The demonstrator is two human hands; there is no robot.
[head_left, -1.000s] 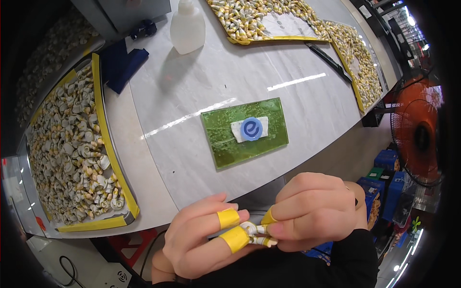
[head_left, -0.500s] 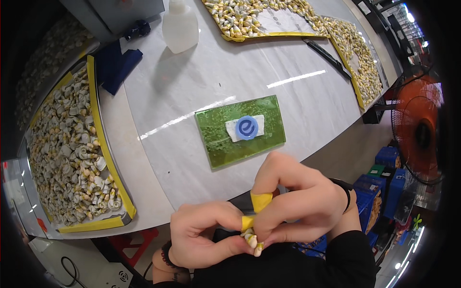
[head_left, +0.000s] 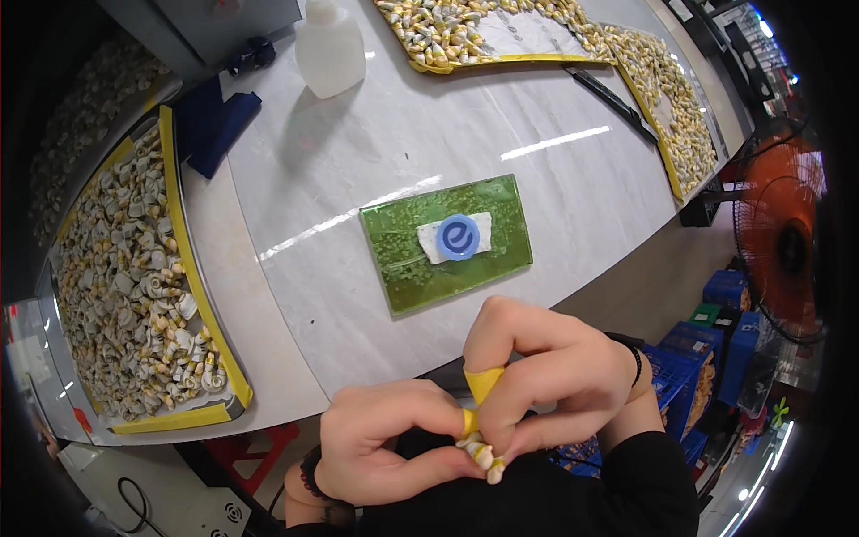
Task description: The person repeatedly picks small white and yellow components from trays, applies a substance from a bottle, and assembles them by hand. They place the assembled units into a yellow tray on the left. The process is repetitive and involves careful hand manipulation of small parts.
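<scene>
Both hands meet at the centre of the clock, where a small cluster of yellow-and-white pieces [head_left: 484,456] sits between them, off the table [head_left: 358,304]; the left hand [head_left: 394,438] pinches it between thumb and forefinger, and the right hand [head_left: 568,376] presses its bent fingers and thumb against it from 2 o'clock (a yellow band [head_left: 484,383] wraps one right finger). The handling looks midway: the pieces are gathered but not yet let go, and whether they are finished cannot be told. At 10 o'clock, the large tray [head_left: 192,259] with a yellow-taped rim is heaped with pale, curled, loosely rolled pieces, many of them awaiting handling, it seems. At 12 o'clock, the far tray [head_left: 514,61] holds slimmer yellow-and-white ones around a pale patch, and at 1 o'clock the side tray [head_left: 660,166] carries more. Nearer at 12, a green block [head_left: 420,291] bears a white pad [head_left: 430,247] and a blue disc [head_left: 457,237]
</scene>
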